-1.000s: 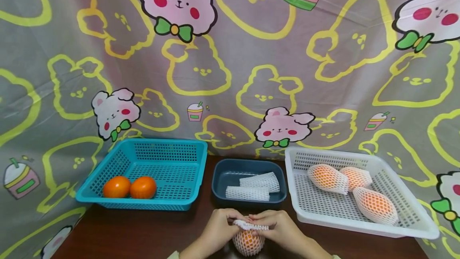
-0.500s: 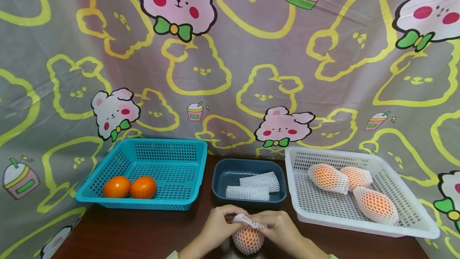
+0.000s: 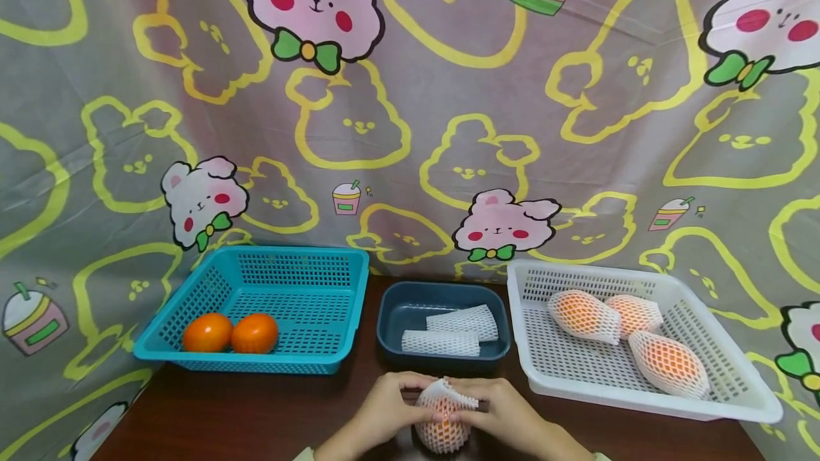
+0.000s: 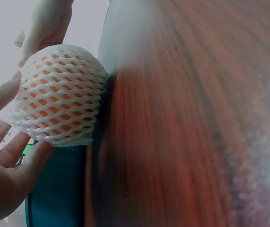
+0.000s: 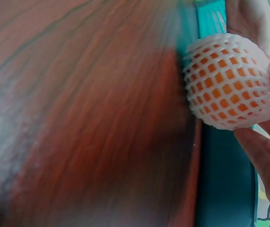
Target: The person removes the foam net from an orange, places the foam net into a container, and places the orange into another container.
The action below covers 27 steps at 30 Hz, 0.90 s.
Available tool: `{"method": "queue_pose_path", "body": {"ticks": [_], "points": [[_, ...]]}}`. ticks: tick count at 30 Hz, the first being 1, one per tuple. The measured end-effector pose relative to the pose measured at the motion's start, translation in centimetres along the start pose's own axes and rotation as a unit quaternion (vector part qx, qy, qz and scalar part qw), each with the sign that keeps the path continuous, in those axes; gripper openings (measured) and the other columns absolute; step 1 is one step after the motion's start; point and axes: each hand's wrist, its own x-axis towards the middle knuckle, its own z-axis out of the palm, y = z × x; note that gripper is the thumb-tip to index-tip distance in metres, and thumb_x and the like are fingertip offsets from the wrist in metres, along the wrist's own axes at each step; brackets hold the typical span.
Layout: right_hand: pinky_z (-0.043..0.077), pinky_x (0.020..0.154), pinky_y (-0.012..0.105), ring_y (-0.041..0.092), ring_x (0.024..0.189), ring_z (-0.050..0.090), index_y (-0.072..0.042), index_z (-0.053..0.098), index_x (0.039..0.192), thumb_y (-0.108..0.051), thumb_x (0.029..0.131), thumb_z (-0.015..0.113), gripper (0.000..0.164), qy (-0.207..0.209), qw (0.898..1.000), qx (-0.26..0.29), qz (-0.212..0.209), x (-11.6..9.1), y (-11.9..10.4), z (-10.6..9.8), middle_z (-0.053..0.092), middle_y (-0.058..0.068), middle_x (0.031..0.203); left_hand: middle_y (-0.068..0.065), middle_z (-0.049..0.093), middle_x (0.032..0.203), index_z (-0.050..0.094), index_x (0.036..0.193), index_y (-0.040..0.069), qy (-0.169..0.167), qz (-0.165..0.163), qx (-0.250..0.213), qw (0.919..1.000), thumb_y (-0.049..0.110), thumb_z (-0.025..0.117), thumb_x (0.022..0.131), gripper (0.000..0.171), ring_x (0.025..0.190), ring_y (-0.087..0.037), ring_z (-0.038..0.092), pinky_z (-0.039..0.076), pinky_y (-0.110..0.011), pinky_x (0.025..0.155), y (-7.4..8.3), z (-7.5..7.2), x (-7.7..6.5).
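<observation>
An orange in a white foam net [image 3: 443,432] sits on the dark wooden table at the front middle, the net's loose upper edge standing up above the fruit. On its left side my left hand [image 3: 387,405] holds the net between thumb and fingers. My right hand [image 3: 506,410] does the same from the right, thumb on the near side. In the left wrist view, mesh covers the visible side of the netted orange [image 4: 59,97], and fingers of the left hand [image 4: 9,172] touch its edge. The right wrist view shows right-hand fingers [image 5: 258,142] against the netted orange [image 5: 227,85].
A teal basket [image 3: 307,360] at left holds two bare oranges [image 3: 230,334]. Behind the hands stands a dark blue tray [image 3: 416,297] with two foam nets [image 3: 448,336]. At right, a white basket [image 3: 557,383] contains three netted oranges [image 3: 640,336]. A patterned curtain [image 3: 397,105] hangs behind.
The net's upper edge, bunched flat between the fingers a second ago, now stands higher in a peak. Both thumbs have moved lower onto the front of the netted orange.
</observation>
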Motion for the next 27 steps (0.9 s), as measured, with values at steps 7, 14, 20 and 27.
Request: {"method": "queue_pose_path", "body": {"ticks": [7, 14, 20, 27], "points": [[0.055, 0.085, 0.021, 0.023, 0.103, 0.072, 0.002, 0.076, 0.115, -0.010, 0.090, 0.078, 0.028, 0.029, 0.999, 0.007, -0.032, 0.4, 0.0, 0.1, 0.073, 0.016, 0.115, -0.001, 0.077, 0.099, 0.082, 0.092, 0.006, 0.039, 0.022, 0.046, 0.9979, 0.012, 0.092, 0.075, 0.020, 0.092, -0.007, 0.070, 0.057, -0.022, 0.073, 0.4, 0.3, 0.0], [0.056, 0.079, 0.018, 0.020, 0.092, 0.074, 0.007, 0.078, 0.103, 0.012, 0.078, 0.081, 0.026, 0.094, 0.992, -0.027, -0.077, 0.7, -0.2, 0.9, 0.076, 0.016, 0.101, 0.010, 0.075, 0.083, 0.082, 0.083, 0.011, 0.079, 0.030, 0.090, 0.9923, 0.003, 0.086, 0.077, 0.011, 0.078, -0.001, 0.065, 0.054, -0.021, 0.065, 1.0, 0.4, -0.1], [0.057, 0.081, 0.023, 0.022, 0.097, 0.074, 0.002, 0.077, 0.113, 0.002, 0.084, 0.081, 0.029, 0.092, 0.993, -0.029, -0.063, 0.7, -0.2, 0.9, 0.075, 0.014, 0.109, 0.009, 0.074, 0.083, 0.081, 0.085, 0.012, 0.099, 0.033, 0.084, 0.9910, 0.002, 0.085, 0.079, 0.012, 0.075, -0.001, 0.063, 0.053, -0.021, 0.065, 1.0, 0.3, 0.0], [0.055, 0.092, 0.033, 0.022, 0.118, 0.065, -0.001, 0.066, 0.134, -0.031, 0.090, 0.079, 0.055, -0.012, 0.999, -0.029, 0.015, 0.4, 0.2, 0.4, 0.066, 0.016, 0.132, 0.006, 0.074, 0.096, 0.081, 0.095, 0.011, 0.087, 0.045, 0.103, 0.9898, 0.011, 0.088, 0.078, 0.018, 0.092, -0.006, 0.066, 0.056, -0.026, 0.078, 0.6, -0.1, 0.1]]}}
